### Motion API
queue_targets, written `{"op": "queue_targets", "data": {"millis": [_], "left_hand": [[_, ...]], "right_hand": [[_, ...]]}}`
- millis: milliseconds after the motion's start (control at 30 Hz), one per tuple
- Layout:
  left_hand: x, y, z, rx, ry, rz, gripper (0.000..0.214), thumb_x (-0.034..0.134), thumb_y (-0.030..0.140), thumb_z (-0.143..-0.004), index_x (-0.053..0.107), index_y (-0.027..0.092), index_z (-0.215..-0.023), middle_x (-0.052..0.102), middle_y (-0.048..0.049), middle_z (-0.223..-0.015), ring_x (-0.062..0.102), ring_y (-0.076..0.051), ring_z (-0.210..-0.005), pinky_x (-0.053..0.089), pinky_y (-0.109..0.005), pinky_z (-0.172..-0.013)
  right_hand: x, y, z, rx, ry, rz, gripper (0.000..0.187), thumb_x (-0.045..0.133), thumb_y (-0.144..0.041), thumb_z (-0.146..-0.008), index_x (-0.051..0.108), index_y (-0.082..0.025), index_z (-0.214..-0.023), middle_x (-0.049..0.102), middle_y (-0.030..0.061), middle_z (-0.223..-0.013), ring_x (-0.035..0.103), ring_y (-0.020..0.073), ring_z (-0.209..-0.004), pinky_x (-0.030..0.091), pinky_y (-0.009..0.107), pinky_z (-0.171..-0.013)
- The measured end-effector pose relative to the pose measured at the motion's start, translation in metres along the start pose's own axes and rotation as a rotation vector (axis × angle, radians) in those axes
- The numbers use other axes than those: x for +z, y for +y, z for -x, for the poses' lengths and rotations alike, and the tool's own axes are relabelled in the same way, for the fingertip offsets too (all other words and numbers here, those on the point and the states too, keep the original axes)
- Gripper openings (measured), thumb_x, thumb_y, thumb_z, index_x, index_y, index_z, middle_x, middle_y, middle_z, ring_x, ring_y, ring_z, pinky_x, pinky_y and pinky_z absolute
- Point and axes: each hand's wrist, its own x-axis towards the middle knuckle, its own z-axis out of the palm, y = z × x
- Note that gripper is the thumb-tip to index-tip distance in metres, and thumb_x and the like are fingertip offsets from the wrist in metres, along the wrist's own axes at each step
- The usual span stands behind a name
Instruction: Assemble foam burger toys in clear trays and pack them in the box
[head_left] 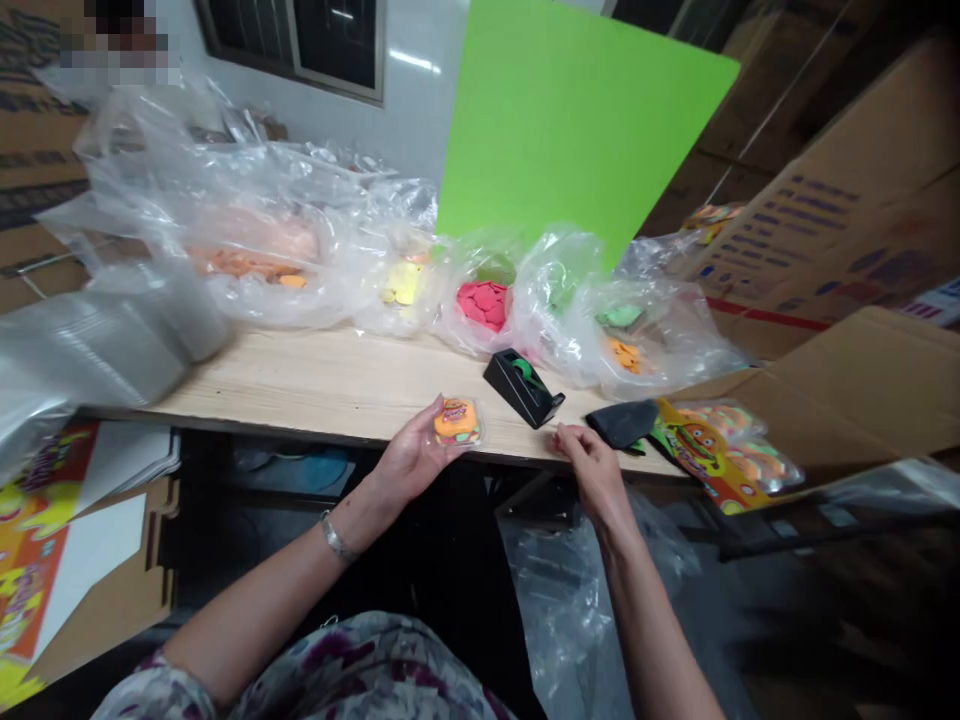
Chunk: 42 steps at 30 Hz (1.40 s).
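Observation:
My left hand (pixel 411 453) holds a small clear plastic box (pixel 458 422) at the table's front edge. Inside it show orange, green and red pieces layered like a burger, with a printed label on top. My right hand (pixel 590 462) is closed in a pinch just in front of a black tape dispenser (pixel 523 387); whatever is between the fingertips is too small to make out. A green roll sits in the dispenser. To the right of that hand lies a black cloth-like item (pixel 622 422).
Along the back of the wooden table (pixel 300 375) stand plastic bags with orange, yellow, red (pixel 484 304) and green pieces. A green board (pixel 577 120) rises behind. At right, an open carton (pixel 855 390) holds a printed display box (pixel 701 450) of packed burgers. Flat printed cartons (pixel 97 560) lie lower left.

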Motion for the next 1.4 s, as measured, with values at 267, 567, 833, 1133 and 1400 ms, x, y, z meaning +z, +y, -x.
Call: {"op": "queue_targets", "data": {"millis": [267, 567, 833, 1133, 1400], "left_hand": [[0.007, -0.023, -0.010, -0.065, -0.113, 0.021, 0.028, 0.045, 0.031, -0.092, 0.063, 0.009, -0.092, 0.067, -0.0076, -0.085, 0.064, -0.015, -0.072, 0.051, -0.027, -0.072], [0.003, -0.030, -0.016, 0.003, -0.151, 0.011, 0.032, 0.047, 0.034, -0.091, 0.064, 0.008, -0.095, 0.067, -0.0080, -0.084, 0.063, -0.015, -0.073, 0.051, -0.027, -0.070], [0.001, -0.031, -0.008, 0.087, 0.027, -0.081, 0.020, 0.059, 0.028, -0.084, 0.062, 0.012, -0.097, 0.066, -0.0081, -0.095, 0.064, -0.017, -0.081, 0.052, -0.030, -0.076], [0.003, -0.042, 0.010, 0.074, 0.032, -0.131, 0.022, 0.071, 0.023, -0.072, 0.060, 0.015, -0.089, 0.062, -0.0046, -0.091, 0.061, -0.015, -0.077, 0.051, -0.028, -0.069], [-0.009, -0.058, 0.024, 0.016, 0.076, -0.164, 0.024, 0.073, 0.025, -0.070, 0.063, 0.013, -0.089, 0.065, -0.0067, -0.094, 0.062, -0.018, -0.084, 0.050, -0.030, -0.073]], "right_hand": [[0.049, -0.046, 0.083, -0.094, -0.140, -0.218, 0.027, 0.063, -0.041, -0.079, 0.062, -0.017, -0.066, 0.057, 0.0009, -0.071, 0.051, 0.0118, -0.060, 0.045, 0.024, -0.054], [0.070, -0.047, 0.090, -0.128, -0.029, -0.181, 0.022, 0.063, -0.038, -0.080, 0.067, -0.018, -0.070, 0.058, 0.0030, -0.079, 0.053, 0.0131, -0.068, 0.045, 0.025, -0.058], [0.051, -0.036, 0.096, -0.222, -0.058, -0.145, 0.009, 0.065, -0.028, -0.080, 0.070, -0.022, -0.077, 0.060, 0.0031, -0.087, 0.056, 0.0153, -0.078, 0.047, 0.028, -0.067], [0.030, -0.031, 0.100, -0.366, -0.022, 0.012, 0.008, 0.067, -0.024, -0.078, 0.074, -0.025, -0.081, 0.052, 0.0038, -0.089, 0.053, 0.0149, -0.077, 0.047, 0.030, -0.066], [0.017, -0.025, 0.100, -0.241, -0.228, -0.164, 0.007, 0.065, -0.023, -0.080, 0.071, -0.022, -0.078, 0.063, 0.0062, -0.110, 0.056, 0.0139, -0.075, 0.047, 0.031, -0.068]]}}
